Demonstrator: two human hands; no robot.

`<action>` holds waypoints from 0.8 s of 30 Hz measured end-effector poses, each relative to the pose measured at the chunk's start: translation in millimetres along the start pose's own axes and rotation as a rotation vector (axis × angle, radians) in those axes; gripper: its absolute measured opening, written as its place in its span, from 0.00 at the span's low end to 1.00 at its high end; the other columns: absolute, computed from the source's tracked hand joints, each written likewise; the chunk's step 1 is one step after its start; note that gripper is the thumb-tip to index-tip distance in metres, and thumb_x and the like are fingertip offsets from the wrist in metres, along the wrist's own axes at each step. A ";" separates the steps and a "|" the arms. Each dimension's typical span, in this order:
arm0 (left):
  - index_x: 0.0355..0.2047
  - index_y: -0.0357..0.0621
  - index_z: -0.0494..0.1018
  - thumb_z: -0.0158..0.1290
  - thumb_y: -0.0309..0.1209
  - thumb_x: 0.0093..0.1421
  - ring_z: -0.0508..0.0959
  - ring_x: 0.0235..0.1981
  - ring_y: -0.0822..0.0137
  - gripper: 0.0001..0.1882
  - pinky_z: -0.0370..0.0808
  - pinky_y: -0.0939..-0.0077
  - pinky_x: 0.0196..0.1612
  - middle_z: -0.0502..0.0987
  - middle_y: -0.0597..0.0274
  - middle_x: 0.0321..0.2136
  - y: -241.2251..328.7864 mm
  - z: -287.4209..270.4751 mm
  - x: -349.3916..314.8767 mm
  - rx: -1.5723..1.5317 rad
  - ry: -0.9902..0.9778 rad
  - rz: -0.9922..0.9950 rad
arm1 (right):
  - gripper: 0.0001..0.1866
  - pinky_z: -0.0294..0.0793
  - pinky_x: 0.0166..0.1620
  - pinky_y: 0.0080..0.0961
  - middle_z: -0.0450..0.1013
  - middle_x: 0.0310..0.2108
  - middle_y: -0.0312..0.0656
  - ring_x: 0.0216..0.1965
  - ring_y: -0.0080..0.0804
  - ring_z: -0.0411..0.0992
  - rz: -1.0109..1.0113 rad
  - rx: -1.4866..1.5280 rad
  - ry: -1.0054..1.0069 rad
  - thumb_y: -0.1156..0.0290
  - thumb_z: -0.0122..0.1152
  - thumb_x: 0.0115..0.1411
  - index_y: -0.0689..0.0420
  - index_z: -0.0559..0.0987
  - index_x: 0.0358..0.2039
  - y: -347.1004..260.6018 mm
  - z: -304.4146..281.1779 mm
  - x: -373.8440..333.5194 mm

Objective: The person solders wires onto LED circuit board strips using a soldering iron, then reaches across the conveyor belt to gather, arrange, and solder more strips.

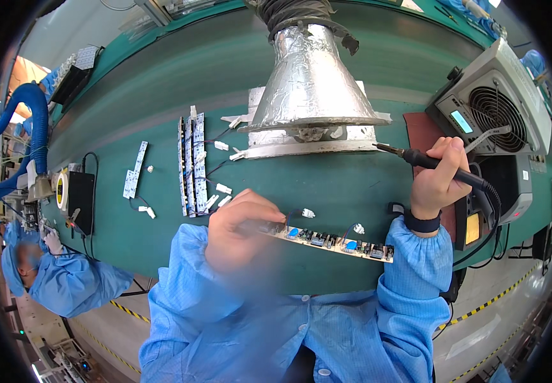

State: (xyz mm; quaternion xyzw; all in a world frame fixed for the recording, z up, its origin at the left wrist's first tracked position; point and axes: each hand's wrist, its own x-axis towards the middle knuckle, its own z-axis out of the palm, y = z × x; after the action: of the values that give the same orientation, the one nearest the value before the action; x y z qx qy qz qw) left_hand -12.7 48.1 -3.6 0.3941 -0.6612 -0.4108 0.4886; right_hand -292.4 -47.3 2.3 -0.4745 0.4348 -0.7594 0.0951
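Note:
My left hand [241, 223] is closed on one end of a long, narrow circuit board [333, 242]. Blue and black components line the board, and short wires run from it to white connectors [308, 213]. The board slants down to the right, over the table's near side. Farther right, my right hand [442, 175] grips a black soldering iron [445, 166], its tip pointing left near the base of a foil-covered hood. A dark strap circles my right wrist. Left of centre lie several strip circuit boards [192, 166] side by side, with wired white connectors beside them.
The foil-covered fume hood [314, 80] stands at the table's far middle. A grey fan unit [496, 96] and a soldering station [502, 188] with a yellow sponge [473, 230] occupy the right. At left are small boards [135, 171], a solder reel [62, 190] and a co-worker [59, 268].

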 end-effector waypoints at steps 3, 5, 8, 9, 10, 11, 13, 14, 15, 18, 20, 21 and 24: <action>0.31 0.39 0.77 0.60 0.14 0.44 0.75 0.29 0.68 0.12 0.65 0.73 0.37 0.81 0.58 0.29 -0.7 -0.9 1.0 0.010 -0.008 0.019 | 0.22 0.53 0.23 0.20 0.59 0.14 0.35 0.18 0.20 0.55 0.007 0.002 0.005 0.71 0.47 0.66 0.63 0.65 0.13 0.8 -0.8 0.3; 0.31 0.39 0.78 0.60 0.15 0.44 0.75 0.29 0.68 0.12 0.65 0.73 0.36 0.81 0.57 0.29 -1.0 -1.3 1.4 0.033 -0.023 0.035 | 0.22 0.53 0.23 0.20 0.59 0.14 0.35 0.18 0.20 0.55 0.009 0.003 0.006 0.71 0.47 0.66 0.63 0.65 0.13 0.7 -0.8 0.3; 0.30 0.40 0.78 0.61 0.15 0.44 0.75 0.29 0.67 0.12 0.64 0.74 0.36 0.81 0.58 0.29 -0.1 -0.4 1.7 0.041 -0.018 0.020 | 0.22 0.54 0.24 0.20 0.59 0.14 0.36 0.18 0.21 0.56 0.016 -0.017 0.007 0.71 0.47 0.66 0.63 0.65 0.13 -0.6 0.1 0.6; 0.30 0.40 0.78 0.61 0.15 0.44 0.75 0.29 0.67 0.12 0.64 0.74 0.36 0.81 0.58 0.29 -0.1 -0.7 1.9 0.040 -0.018 0.020 | 0.22 0.55 0.24 0.20 0.60 0.14 0.36 0.19 0.21 0.56 0.010 -0.024 0.001 0.71 0.47 0.66 0.63 0.65 0.14 -0.7 -0.4 0.9; 0.31 0.39 0.78 0.60 0.15 0.44 0.75 0.30 0.67 0.12 0.66 0.74 0.35 0.80 0.57 0.29 -0.2 -1.3 2.2 0.042 -0.029 0.021 | 0.22 0.55 0.25 0.20 0.60 0.15 0.36 0.19 0.21 0.56 0.004 -0.031 -0.005 0.71 0.47 0.66 0.63 0.65 0.14 -0.8 -0.7 1.2; 0.32 0.38 0.77 0.60 0.14 0.44 0.75 0.30 0.67 0.13 0.67 0.75 0.35 0.80 0.57 0.29 1.1 -2.0 1.7 0.047 -0.039 0.021 | 0.22 0.55 0.25 0.20 0.60 0.15 0.36 0.19 0.21 0.56 0.005 -0.028 -0.005 0.71 0.47 0.66 0.63 0.65 0.14 -1.2 -0.3 1.4; 0.34 0.37 0.77 0.60 0.14 0.45 0.76 0.30 0.67 0.14 0.69 0.75 0.35 0.79 0.56 0.30 2.5 -1.4 -1.3 -0.003 -0.032 -0.020 | 0.21 0.57 0.26 0.21 0.61 0.15 0.36 0.20 0.21 0.57 0.010 -0.014 0.000 0.71 0.48 0.65 0.63 0.66 0.14 -1.7 1.0 1.5; 0.36 0.36 0.77 0.60 0.13 0.46 0.76 0.31 0.67 0.15 0.70 0.76 0.34 0.79 0.55 0.31 3.4 -0.9 -2.8 -0.056 -0.027 -0.062 | 0.21 0.57 0.26 0.21 0.61 0.15 0.36 0.20 0.21 0.57 0.010 -0.008 0.000 0.71 0.48 0.65 0.63 0.66 0.14 -1.1 0.7 1.2; 0.36 0.36 0.77 0.60 0.13 0.46 0.76 0.31 0.67 0.15 0.70 0.76 0.34 0.79 0.55 0.31 7.7 1.6 -3.2 -0.049 -0.023 -0.059 | 0.21 0.57 0.26 0.21 0.61 0.15 0.37 0.20 0.21 0.58 0.023 0.001 -0.003 0.71 0.48 0.65 0.63 0.67 0.14 -0.2 -0.9 1.4; 0.39 0.34 0.75 0.61 0.13 0.47 0.76 0.31 0.68 0.17 0.72 0.78 0.34 0.77 0.53 0.32 25.8 2.1 -4.4 -0.124 -0.010 -0.187 | 0.21 0.58 0.27 0.20 0.63 0.16 0.37 0.21 0.21 0.59 0.043 0.001 -0.008 0.70 0.48 0.66 0.64 0.67 0.15 -1.0 -5.4 2.2; 0.40 0.32 0.75 0.62 0.15 0.47 0.76 0.31 0.68 0.18 0.72 0.77 0.34 0.77 0.52 0.33 35.1 -2.6 -10.0 0.058 -0.066 -0.171 | 0.21 0.58 0.27 0.20 0.63 0.16 0.37 0.21 0.21 0.60 0.049 -0.013 -0.013 0.70 0.48 0.66 0.64 0.67 0.15 0.0 -5.3 2.3; 0.41 0.30 0.75 0.62 0.16 0.47 0.76 0.32 0.68 0.18 0.71 0.77 0.34 0.77 0.52 0.32 36.6 -6.5 -16.4 0.111 -0.049 -0.121 | 0.21 0.58 0.27 0.20 0.64 0.17 0.37 0.22 0.21 0.60 0.041 -0.026 -0.024 0.70 0.48 0.66 0.64 0.68 0.16 2.1 -5.0 1.0; 0.41 0.30 0.75 0.62 0.18 0.47 0.75 0.32 0.68 0.19 0.70 0.76 0.35 0.76 0.53 0.32 57.5 -19.3 -35.1 0.188 0.087 -0.186 | 0.20 0.59 0.28 0.20 0.64 0.17 0.37 0.22 0.21 0.61 0.034 -0.030 -0.026 0.70 0.47 0.66 0.63 0.68 0.16 1.1 -2.9 0.9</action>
State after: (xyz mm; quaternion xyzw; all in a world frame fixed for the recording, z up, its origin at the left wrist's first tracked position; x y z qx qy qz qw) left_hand 6.5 97.7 42.1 0.5153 -0.6356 -0.3727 0.4376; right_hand -295.5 -46.8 1.5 -0.4781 0.4528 -0.7450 0.1067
